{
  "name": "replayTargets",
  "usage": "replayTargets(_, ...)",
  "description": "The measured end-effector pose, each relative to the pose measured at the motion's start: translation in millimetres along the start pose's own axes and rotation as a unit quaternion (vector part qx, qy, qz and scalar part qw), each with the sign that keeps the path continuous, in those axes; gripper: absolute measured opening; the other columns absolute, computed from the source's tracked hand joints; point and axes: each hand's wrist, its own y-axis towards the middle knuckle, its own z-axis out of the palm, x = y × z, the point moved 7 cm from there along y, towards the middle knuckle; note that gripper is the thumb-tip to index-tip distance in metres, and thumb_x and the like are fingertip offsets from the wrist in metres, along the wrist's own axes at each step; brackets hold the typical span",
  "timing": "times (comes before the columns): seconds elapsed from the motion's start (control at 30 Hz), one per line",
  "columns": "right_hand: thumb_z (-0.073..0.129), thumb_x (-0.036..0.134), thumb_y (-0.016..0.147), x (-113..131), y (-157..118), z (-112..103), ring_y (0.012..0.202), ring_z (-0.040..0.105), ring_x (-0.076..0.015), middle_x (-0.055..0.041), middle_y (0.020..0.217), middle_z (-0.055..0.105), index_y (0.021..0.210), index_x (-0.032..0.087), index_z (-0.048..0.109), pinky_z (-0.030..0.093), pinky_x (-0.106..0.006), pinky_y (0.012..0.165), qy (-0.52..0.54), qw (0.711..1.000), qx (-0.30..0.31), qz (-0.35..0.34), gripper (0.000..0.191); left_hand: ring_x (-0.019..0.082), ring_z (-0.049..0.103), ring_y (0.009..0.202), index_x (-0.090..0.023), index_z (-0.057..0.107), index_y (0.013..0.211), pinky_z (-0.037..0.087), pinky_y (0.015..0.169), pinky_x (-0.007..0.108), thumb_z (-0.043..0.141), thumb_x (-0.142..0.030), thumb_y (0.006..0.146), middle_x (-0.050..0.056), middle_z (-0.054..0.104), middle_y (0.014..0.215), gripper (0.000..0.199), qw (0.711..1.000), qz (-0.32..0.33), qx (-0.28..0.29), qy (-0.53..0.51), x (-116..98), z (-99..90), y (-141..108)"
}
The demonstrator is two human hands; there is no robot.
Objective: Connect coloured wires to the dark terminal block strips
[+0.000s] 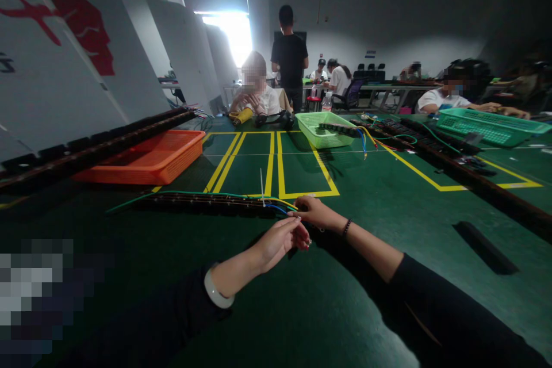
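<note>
A black cable chain [207,200] lies across the table, with a long green wire [172,192] along it. An upright white cable tie [262,187] stands near its right end. Yellow, green and blue wires [278,205] run out of that end to my right hand [318,213], whose fingers are closed around them. Just nearer to me, my left hand [280,242] is loosely curved, thumb and fingers apart, with nothing visible in it. The wire ends are mostly hidden behind my hands.
An orange basket [168,167] sits left under a long black chain [99,141]. A light green basket [321,138] holds another chain piece. More chains [487,178] and a green basket [487,126] are at right, a black strip [485,247] nearer. People sit beyond the table.
</note>
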Motion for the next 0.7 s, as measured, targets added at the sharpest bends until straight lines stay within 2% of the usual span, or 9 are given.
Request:
replayTargets(0.13,0.064,0.039,0.075,1.4,1.7,3.3,0.064,0.046,-0.0105,0.0012,0.072,0.055,0.087,0.012,0.056,0.034,-0.022,0.056,0.042,0.999,0.017,0.005,0.030,0.015,0.058,0.067,-0.011,0.058,0.074,0.042,0.067,0.029,0.054,-0.033,0.083,0.007,0.062,0.071,0.024,1.000,-0.003,0.003,0.001,0.8,0.0,0.7)
replayTargets(0.27,0.065,0.030,0.071,3.9,0.7,5.1,0.065,0.048,-0.0108,0.0006,0.074,0.057,0.094,0.012,0.057,0.036,-0.021,0.057,0.081,0.996,0.045,-0.004,0.030,0.015,0.058,0.068,-0.012,0.058,0.075,0.043,0.068,0.029,0.054,-0.036,0.084,0.007,0.062,0.072,0.026,1.000,0.000,0.010,0.003,0.1,1.0,0.1)
replayTargets(0.4,0.059,0.021,0.072,7.1,-2.0,10.1,0.061,0.052,-0.0104,0.0006,0.069,0.060,0.082,0.012,0.063,0.038,-0.020,0.055,0.110,0.990,0.081,-0.018,0.014,0.015,0.059,0.068,-0.011,0.058,0.078,0.043,0.069,0.028,0.051,-0.037,0.086,0.008,0.062,0.073,0.028,1.000,0.001,0.004,-0.002,-0.8,0.1,-0.4)
replayTargets(0.53,0.055,0.025,0.077,7.3,-4.2,8.0,0.057,0.050,-0.0101,0.0002,0.063,0.060,0.075,0.011,0.064,0.036,-0.020,0.052,0.111,0.991,0.070,-0.013,0.017,0.017,0.061,0.072,-0.010,0.057,0.083,0.046,0.070,0.030,0.044,-0.032,0.089,0.011,0.064,0.078,0.026,0.999,-0.006,-0.026,-0.027,-0.6,-2.7,0.0)
replayTargets(0.7,0.053,0.024,0.079,14.3,-6.5,-0.2,0.052,0.043,-0.0078,0.0023,0.059,0.056,0.074,0.011,0.065,0.031,-0.019,0.050,0.058,0.997,0.043,-0.021,0.018,0.020,0.064,0.078,-0.009,0.056,0.085,0.046,0.084,0.038,0.041,-0.036,0.091,0.016,0.066,0.085,0.031,0.997,-0.022,-0.041,-0.064,1.6,-3.2,1.9)
